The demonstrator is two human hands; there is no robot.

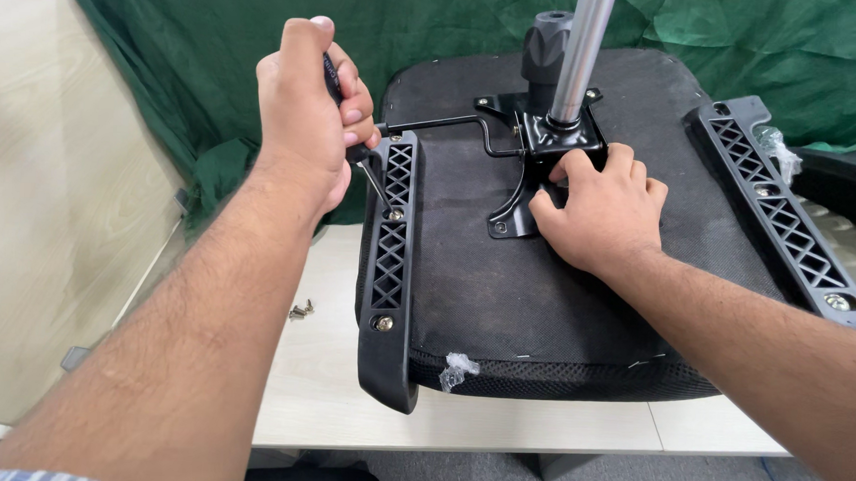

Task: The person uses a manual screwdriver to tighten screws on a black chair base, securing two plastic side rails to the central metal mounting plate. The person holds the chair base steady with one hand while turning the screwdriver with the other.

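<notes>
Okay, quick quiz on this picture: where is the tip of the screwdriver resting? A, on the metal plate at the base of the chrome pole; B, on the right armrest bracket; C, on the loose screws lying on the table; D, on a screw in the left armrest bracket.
D: the left hand holds the screwdriver with its tip on a screw in the left armrest bracket, while the right hand rests by the metal plate.

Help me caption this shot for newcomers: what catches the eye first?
An upturned black chair seat fills the middle of the pale table, a chrome gas-lift column rising from its mechanism plate. The left hand drives a screwdriver into the near armrest bracket; the right hand presses beside the plate.
</notes>
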